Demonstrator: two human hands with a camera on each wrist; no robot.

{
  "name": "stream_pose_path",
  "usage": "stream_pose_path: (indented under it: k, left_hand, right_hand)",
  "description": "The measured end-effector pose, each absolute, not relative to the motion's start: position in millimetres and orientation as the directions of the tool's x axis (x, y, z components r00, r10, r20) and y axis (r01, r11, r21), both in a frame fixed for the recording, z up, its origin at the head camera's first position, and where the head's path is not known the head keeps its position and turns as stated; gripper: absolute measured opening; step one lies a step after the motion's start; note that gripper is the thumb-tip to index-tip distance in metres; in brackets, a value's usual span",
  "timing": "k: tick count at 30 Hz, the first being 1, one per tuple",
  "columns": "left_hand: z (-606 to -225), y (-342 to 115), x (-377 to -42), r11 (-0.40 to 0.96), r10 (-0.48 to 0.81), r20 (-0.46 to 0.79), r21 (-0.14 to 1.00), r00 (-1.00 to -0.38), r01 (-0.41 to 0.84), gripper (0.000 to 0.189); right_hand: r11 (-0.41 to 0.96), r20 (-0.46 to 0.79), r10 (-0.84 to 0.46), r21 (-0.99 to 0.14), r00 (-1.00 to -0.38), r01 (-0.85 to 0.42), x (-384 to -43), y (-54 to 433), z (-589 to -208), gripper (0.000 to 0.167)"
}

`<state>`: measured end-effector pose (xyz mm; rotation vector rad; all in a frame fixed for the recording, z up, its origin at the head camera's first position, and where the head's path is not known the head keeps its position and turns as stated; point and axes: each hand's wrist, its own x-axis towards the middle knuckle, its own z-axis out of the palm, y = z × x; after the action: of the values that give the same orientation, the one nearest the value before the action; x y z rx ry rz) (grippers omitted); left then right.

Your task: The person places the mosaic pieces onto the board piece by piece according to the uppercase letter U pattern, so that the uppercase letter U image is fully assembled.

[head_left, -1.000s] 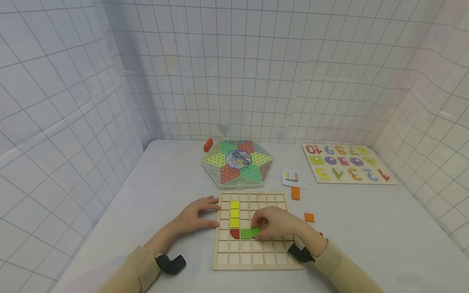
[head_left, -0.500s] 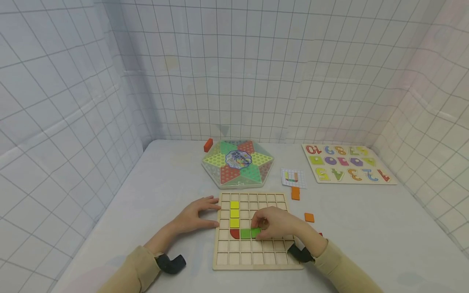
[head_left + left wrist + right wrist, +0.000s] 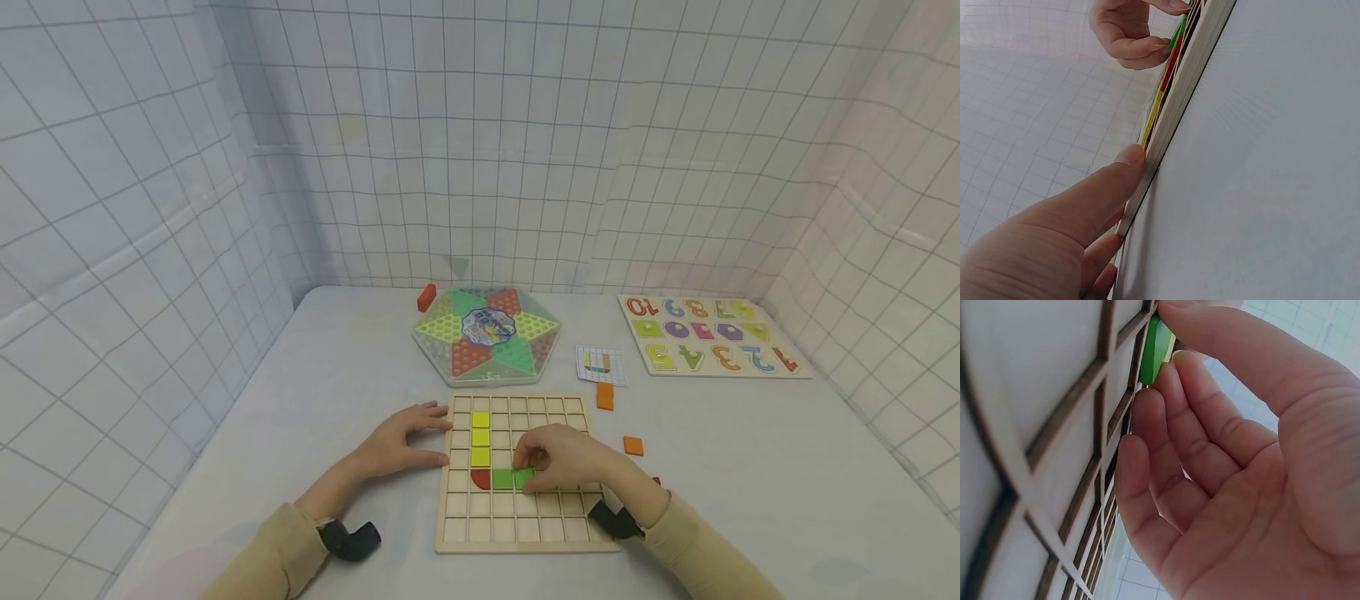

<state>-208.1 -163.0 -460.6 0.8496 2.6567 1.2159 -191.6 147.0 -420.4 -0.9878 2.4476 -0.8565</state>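
Observation:
A wooden grid board (image 3: 480,546) lies in front of me in the head view. Yellow square tiles (image 3: 480,437) form a column on it, with a red quarter-round tile (image 3: 482,479) below them. To the right of the red piece sits a green square tile (image 3: 502,479). My right hand (image 3: 566,457) pinches a second green tile (image 3: 523,477) in the neighbouring cell, between thumb and fingertips; the right wrist view shows this green tile (image 3: 1157,350) at the grid. With relaxed fingers, my left hand (image 3: 397,442) touches the board's left edge, its thumb (image 3: 1129,156) against the side.
Orange tiles (image 3: 605,396) (image 3: 633,446) lie right of the board, near a pattern card (image 3: 602,365). Behind stands a hexagonal Chinese checkers board (image 3: 487,375) with a red block (image 3: 427,297) beside it. A number puzzle (image 3: 716,336) lies at the back right.
The green tile at my right fingertips sits slightly lower and flatter in its cell than a second ago. Both hands stay nearly still.

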Motion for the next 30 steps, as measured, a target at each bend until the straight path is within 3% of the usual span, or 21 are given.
stream_pose_path:
  k: [19, 30]
  left_hand:
    - [-461.4, -163.4, -208.6, 0.527, 0.526, 0.131, 0.725, -0.84, 0.443, 0.052]
    - [-461.6, -163.3, -208.6, 0.522, 0.529, 0.139, 0.725, -0.837, 0.45, 0.051]
  right_hand:
    - [0.517, -0.062, -0.738, -0.691, -0.671, -0.505, -198.0, 170.0, -399.9, 0.024]
    - [0.501, -0.014, -0.693, -0.728, -0.721, -0.468, -208.6, 214.4, -376.6, 0.03]
